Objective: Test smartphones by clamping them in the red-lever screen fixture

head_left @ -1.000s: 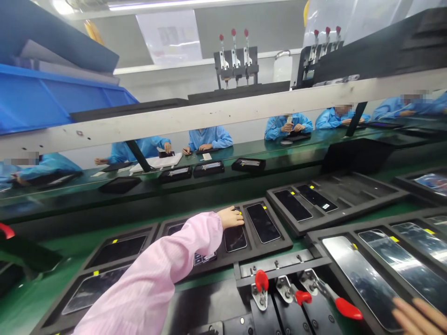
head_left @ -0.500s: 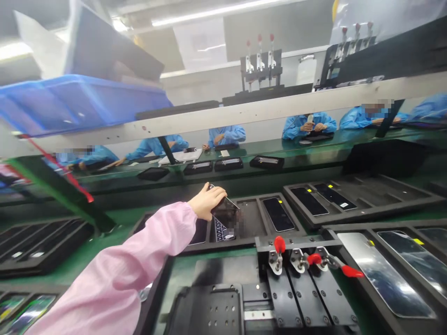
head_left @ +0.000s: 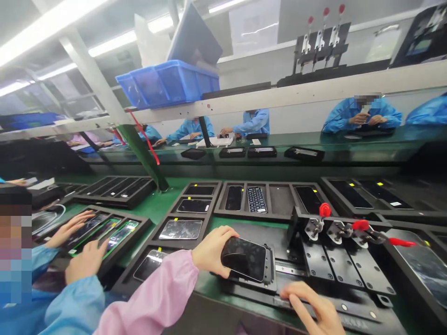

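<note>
My left hand (head_left: 213,251), in a pink sleeve, grips a dark-faced phone (head_left: 244,259) by its left end. The phone lies slightly tilted over the black plate of a clamping fixture (head_left: 270,267); whether it touches the plate I cannot tell. My right hand (head_left: 316,307) is at the fixture's near edge, empty, with index finger and thumb stretched out and apart. To its upper right stand the fixture's toggle clamps with red handles (head_left: 324,210).
Behind the fixture is a black tray (head_left: 284,197) with phones and a piece with a keyboard-like pattern (head_left: 256,200). Another phone tray (head_left: 206,209) stands left. A co-worker's hands (head_left: 85,260) rest over a tray at far left. A green post (head_left: 145,160) rises behind.
My left hand has drawn back from the rear tray, bringing the phone down over the fixture plate. My right hand has come into view. The view has swung left, showing a co-worker's hands.
</note>
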{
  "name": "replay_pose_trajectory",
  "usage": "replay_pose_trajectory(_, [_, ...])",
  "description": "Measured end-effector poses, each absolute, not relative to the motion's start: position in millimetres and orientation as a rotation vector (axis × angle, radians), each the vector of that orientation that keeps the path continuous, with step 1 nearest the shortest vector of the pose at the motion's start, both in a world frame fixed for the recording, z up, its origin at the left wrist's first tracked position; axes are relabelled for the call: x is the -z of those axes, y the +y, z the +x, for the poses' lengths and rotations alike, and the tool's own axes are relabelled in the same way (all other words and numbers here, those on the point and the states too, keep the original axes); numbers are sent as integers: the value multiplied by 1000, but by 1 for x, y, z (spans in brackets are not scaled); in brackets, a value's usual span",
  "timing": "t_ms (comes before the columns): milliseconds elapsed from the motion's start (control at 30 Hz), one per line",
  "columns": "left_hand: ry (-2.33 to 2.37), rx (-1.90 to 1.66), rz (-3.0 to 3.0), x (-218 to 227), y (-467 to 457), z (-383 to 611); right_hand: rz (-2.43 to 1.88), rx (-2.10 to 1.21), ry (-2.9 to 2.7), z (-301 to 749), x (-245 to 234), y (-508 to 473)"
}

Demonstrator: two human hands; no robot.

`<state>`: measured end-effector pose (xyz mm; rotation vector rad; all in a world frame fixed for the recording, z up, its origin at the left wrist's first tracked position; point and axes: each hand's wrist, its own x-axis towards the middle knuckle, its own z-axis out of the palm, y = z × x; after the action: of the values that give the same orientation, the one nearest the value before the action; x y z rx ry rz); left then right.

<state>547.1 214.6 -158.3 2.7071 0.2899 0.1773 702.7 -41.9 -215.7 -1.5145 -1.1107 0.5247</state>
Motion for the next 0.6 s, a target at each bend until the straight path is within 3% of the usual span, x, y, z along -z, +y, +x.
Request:
replay_pose_trajectory(200, [187,-302,2669,164,205,539,-1611,-540,-1086,707,212,-5])
replay_pose_trajectory(433, [-204,87,2725,110,193,550,-981,-1469,-990,688,189,9])
replay_pose_trajectory(600, [-334,254,2696,95,187,562,-786,-1717,-711,669,190,-6])
